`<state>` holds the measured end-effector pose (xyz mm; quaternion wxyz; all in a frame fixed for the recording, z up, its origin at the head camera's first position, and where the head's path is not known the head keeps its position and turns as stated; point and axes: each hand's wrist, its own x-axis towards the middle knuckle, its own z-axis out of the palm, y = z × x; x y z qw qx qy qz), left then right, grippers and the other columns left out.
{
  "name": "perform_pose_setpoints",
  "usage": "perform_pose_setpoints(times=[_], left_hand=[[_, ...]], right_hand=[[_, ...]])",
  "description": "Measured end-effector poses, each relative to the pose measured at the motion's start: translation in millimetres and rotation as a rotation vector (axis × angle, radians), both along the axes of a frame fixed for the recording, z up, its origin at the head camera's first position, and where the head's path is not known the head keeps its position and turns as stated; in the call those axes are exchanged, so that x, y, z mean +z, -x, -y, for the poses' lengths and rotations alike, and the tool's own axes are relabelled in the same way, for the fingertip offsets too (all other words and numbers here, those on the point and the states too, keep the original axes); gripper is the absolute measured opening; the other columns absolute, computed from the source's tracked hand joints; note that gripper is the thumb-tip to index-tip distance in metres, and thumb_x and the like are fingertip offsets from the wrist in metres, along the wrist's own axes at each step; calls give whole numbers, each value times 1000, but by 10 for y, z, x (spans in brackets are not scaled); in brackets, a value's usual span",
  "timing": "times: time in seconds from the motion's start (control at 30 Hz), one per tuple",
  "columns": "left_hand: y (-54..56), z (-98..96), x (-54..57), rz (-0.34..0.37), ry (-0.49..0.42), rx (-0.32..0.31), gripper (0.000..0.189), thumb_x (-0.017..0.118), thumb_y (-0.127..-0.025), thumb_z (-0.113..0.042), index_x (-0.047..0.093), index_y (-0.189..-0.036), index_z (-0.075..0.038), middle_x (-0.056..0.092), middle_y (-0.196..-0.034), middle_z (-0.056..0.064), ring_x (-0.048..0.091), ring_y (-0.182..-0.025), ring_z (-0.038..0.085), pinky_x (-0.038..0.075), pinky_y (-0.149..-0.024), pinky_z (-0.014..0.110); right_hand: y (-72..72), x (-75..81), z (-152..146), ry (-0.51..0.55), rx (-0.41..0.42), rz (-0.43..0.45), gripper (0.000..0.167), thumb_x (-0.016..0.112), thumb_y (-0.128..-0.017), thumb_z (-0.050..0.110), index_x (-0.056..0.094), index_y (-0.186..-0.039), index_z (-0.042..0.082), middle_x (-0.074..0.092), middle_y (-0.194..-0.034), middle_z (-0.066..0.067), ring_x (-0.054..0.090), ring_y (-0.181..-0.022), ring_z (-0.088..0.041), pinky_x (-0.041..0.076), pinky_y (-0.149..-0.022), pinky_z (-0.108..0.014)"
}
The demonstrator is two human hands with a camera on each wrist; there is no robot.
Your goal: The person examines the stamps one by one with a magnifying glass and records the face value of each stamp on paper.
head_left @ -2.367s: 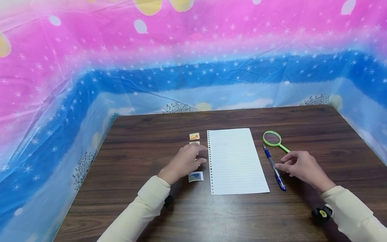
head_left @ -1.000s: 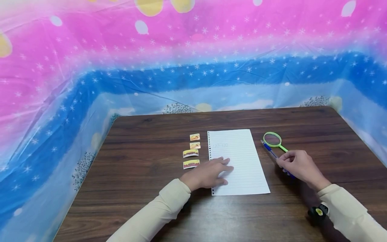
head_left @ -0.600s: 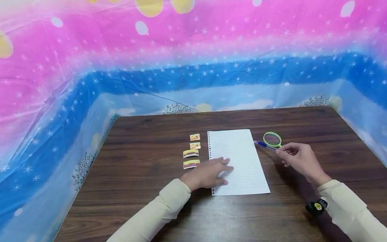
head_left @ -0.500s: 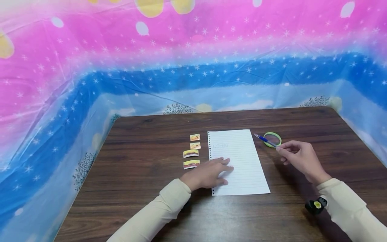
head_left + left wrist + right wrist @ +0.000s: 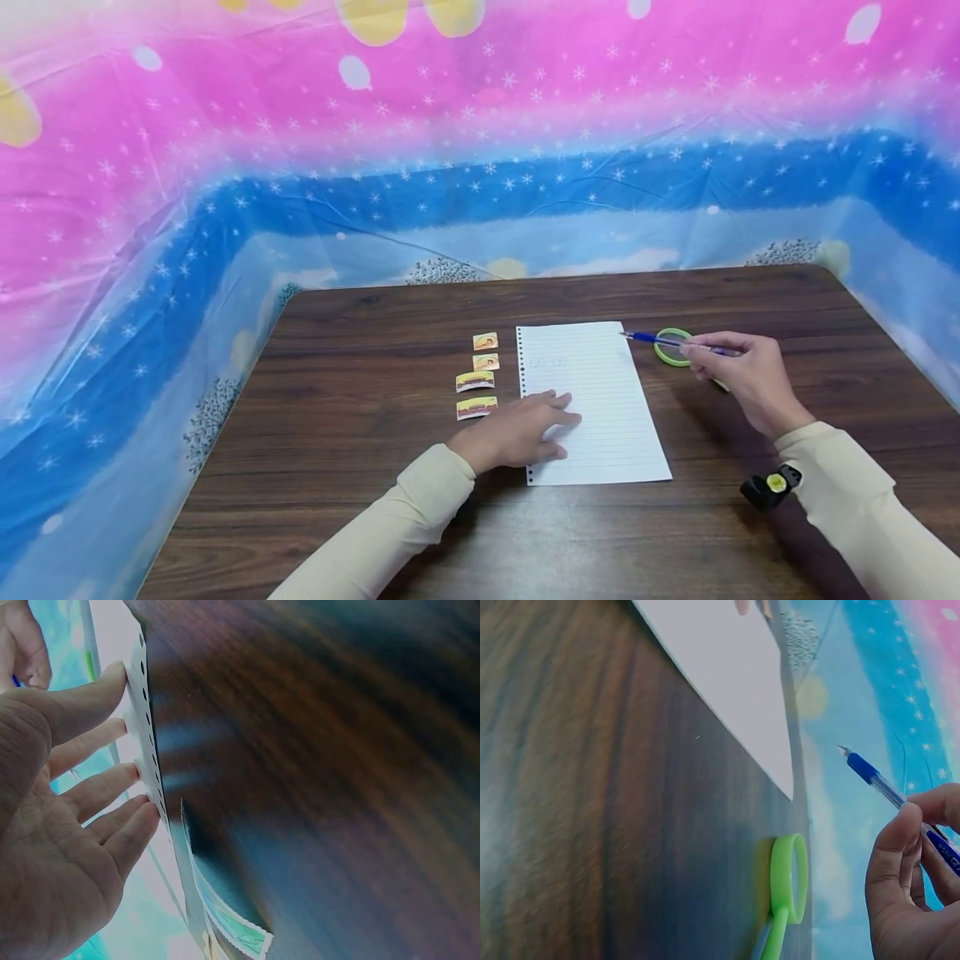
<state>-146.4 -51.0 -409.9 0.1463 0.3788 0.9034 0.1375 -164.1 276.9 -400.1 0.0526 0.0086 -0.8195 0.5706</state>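
A lined sheet of paper (image 5: 600, 400) with punched holes down its left edge lies mid-table, faint writing near its upper left. My left hand (image 5: 517, 429) rests on its lower left part, fingers spread and extended, as the left wrist view also shows. Between thumb and fingertips, my right hand (image 5: 738, 371) pinches a blue pen (image 5: 648, 337), raised above the table with its tip toward the sheet's upper right corner. In the right wrist view the pen (image 5: 877, 784) points away from the hand. Behind it lies a green magnifying glass (image 5: 666, 358), its handle mostly hidden by the right hand.
Left of the paper, several small picture stamps stand in a column: an upper stamp (image 5: 485, 342), one below it (image 5: 486, 362), and yellow-red ones (image 5: 476, 381) nearer me. The brown wooden table (image 5: 337, 433) is backed by a pink and blue patterned cloth (image 5: 450, 192).
My left hand has moved from the stamps onto the paper and stayed there. My right hand has picked up the pen from the table, lifted it and turned its tip leftward to the sheet.
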Motion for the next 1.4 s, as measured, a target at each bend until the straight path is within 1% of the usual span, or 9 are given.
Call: perform_pose_setpoints(times=[0.23,0.43,0.5,0.57,0.77,0.97,1.17,1.33,1.4], left_hand=[[8,4,4,1,3,-4,52,72,-97,-26,57,-146,-16,40,-159,7,31,-149,24,31,-118,37],[14,-1,-8,11,7,1,52,72,-97,-26,57,-146,-16,39,-159,7,31,-149,25,30,-119,38],[13,-4,-8,8,7,1,52,72,-97,-26,57,-146,-16,39,-159,8,31,-149,25,30,-119,38],[14,-5,-6,6,5,-2,52,72,-97,-26,57,-146,-16,39,-159,8,31,-149,25,30,-119,38],[7,3,15,13,-1,0,52,72,-96,-26,57,-146,-16,39,-159,7,31,-150,24,30,-119,37],[-1,1,10,24,-3,4,53,72,-97,-25,57,-146,-16,39,-160,7,30,-150,25,29,-119,38],[-6,0,18,25,1,4,52,71,-97,-25,57,-146,-16,39,-160,7,30,-150,25,30,-119,38],[-4,2,30,24,8,-1,52,71,-97,-26,57,-146,-16,39,-160,7,30,-150,25,30,-119,39],[-1,2,32,24,9,-2,52,71,-97,-26,57,-146,-16,39,-160,7,31,-150,25,30,-119,39]], right_hand=[[73,73,36,-12,13,73,44,77,-92,35,69,-116,-1,73,-89,2,65,-77,-16,56,-72,-27],[153,115,95,228,49,116,23,70,-97,18,65,-105,-4,71,-87,-2,66,-78,-15,59,-72,-28],[177,120,106,272,79,120,22,68,-98,17,65,-105,-4,73,-88,-4,69,-79,-15,59,-71,-26],[194,123,116,262,96,120,24,69,-98,19,66,-107,-4,74,-89,-5,70,-80,-14,59,-71,-26],[241,104,155,144,107,119,33,75,-94,24,68,-110,-4,73,-96,-6,65,-80,-13,59,-73,-30],[306,80,229,238,189,119,38,71,-97,21,63,-114,-13,74,-92,-10,71,-81,-19,60,-75,-29],[331,40,307,89,189,101,41,74,-96,26,65,-115,-10,75,-93,-3,71,-87,-22,59,-77,-28],[364,9,388,169,218,101,37,69,-99,18,60,-115,-14,74,-97,-14,72,-87,-24,60,-78,-30],[377,-3,414,170,227,103,37,70,-98,17,61,-116,-13,73,-100,-16,72,-88,-24,60,-79,-31]])
